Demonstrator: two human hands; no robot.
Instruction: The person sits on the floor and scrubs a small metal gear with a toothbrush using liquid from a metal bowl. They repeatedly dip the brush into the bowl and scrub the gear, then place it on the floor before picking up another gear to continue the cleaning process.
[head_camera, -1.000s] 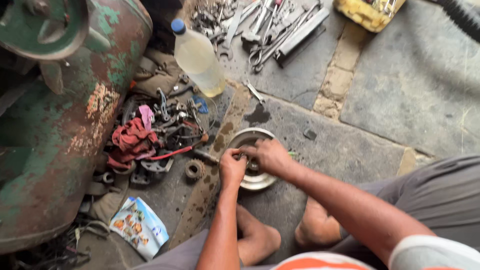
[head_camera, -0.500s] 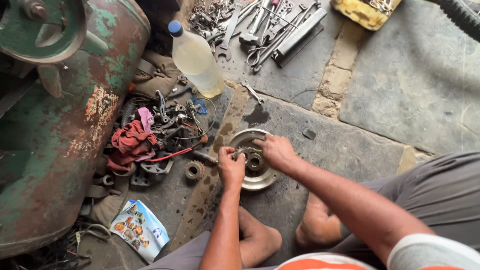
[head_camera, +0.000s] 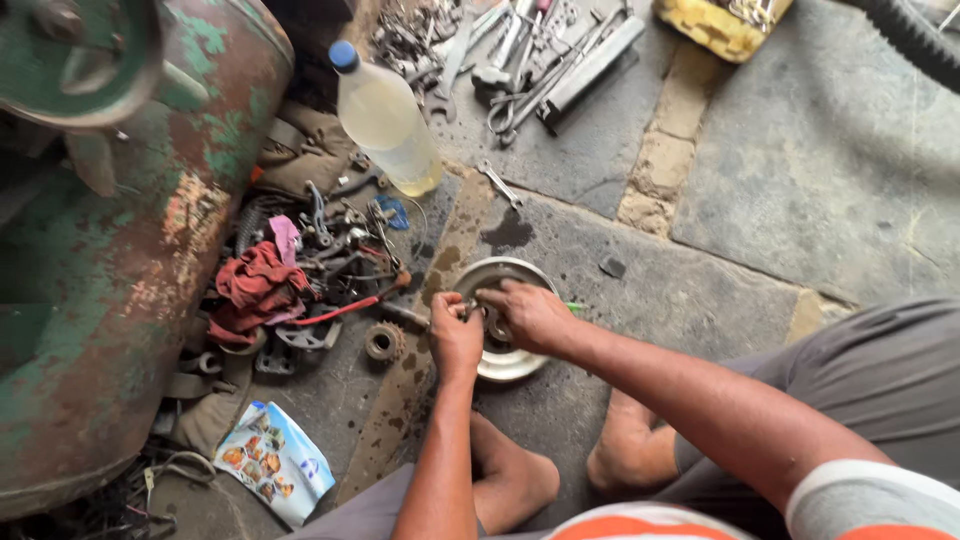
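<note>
A: What lies under the hands?
B: A round silver metal drum (head_camera: 505, 362), flat on the stone floor (head_camera: 700, 300), dished rim up, hub partly covered.
A: Condition?
B: Shiny, slightly grimy.

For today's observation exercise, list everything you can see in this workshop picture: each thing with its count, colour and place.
Round metal part: one, silvery, on the stone floor, under both hands.
Plastic bottle: one, pale yellow liquid, blue cap, upper middle.
Tools: many, grey metal, top centre.
Rag: one, red, on a parts pile, left.
Gear: one, rusty, beside the pile.
Tank: one, green, rusted, left.
Packet: one, printed, bottom left.
Left hand: on the part's left edge.
Right hand: on the part's centre.
Feet: two, bare, bottom.
</note>
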